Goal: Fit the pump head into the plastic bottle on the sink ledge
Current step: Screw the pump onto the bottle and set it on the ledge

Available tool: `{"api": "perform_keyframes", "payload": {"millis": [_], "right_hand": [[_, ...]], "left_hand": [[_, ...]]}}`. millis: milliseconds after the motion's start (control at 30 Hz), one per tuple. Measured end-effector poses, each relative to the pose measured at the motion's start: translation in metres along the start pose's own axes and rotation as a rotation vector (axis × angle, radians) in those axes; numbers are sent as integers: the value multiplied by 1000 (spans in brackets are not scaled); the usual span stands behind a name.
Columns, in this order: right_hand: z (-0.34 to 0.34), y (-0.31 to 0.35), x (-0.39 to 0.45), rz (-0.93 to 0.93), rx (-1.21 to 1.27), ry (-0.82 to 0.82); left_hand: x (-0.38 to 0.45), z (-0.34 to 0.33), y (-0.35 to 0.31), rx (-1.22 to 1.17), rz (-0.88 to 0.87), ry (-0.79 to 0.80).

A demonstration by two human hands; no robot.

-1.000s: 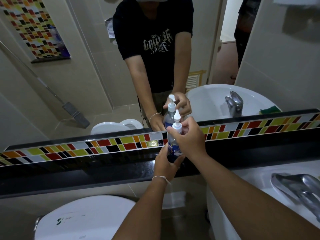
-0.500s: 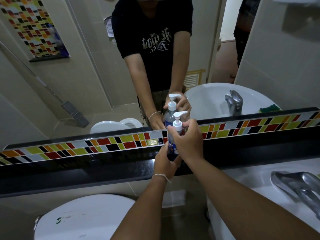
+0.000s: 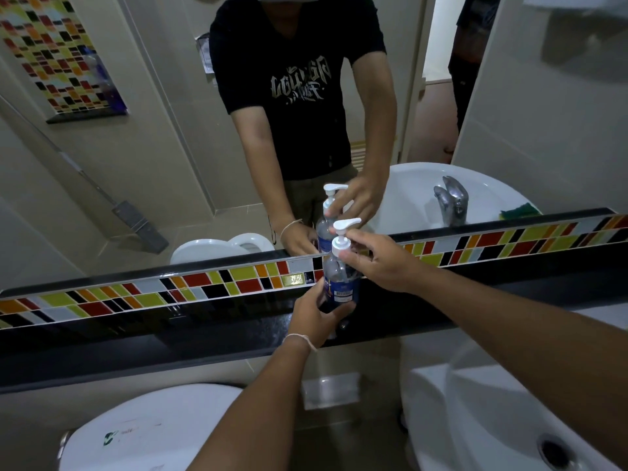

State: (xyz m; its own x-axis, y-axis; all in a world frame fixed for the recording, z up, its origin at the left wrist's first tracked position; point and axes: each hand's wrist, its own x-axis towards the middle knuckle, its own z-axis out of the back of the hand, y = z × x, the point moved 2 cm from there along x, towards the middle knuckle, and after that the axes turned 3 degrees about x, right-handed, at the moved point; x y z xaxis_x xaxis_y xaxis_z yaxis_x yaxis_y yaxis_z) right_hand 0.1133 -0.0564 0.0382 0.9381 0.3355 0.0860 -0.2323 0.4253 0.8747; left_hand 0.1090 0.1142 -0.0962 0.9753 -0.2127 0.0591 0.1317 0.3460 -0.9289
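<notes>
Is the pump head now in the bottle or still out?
In. The pump head sits on the neck of the upright bottle; whether it is screwed tight, cannot tell.

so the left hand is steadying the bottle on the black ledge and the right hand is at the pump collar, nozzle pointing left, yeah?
Not quite: the head view shows the pump head nozzle pointing right. The rest holds: left hand steadies the bottle on the black ledge, right hand at the collar.
</notes>
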Motion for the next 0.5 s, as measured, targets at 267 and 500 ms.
{"api": "perform_keyframes", "payload": {"millis": [267,500], "right_hand": [[-22,-3,-1,2,86,-282],[-23,-3,3,-14,176,-246]], "left_hand": [[2,9,1,-86,46,72],[3,15,-1,-117,69,127]]}}
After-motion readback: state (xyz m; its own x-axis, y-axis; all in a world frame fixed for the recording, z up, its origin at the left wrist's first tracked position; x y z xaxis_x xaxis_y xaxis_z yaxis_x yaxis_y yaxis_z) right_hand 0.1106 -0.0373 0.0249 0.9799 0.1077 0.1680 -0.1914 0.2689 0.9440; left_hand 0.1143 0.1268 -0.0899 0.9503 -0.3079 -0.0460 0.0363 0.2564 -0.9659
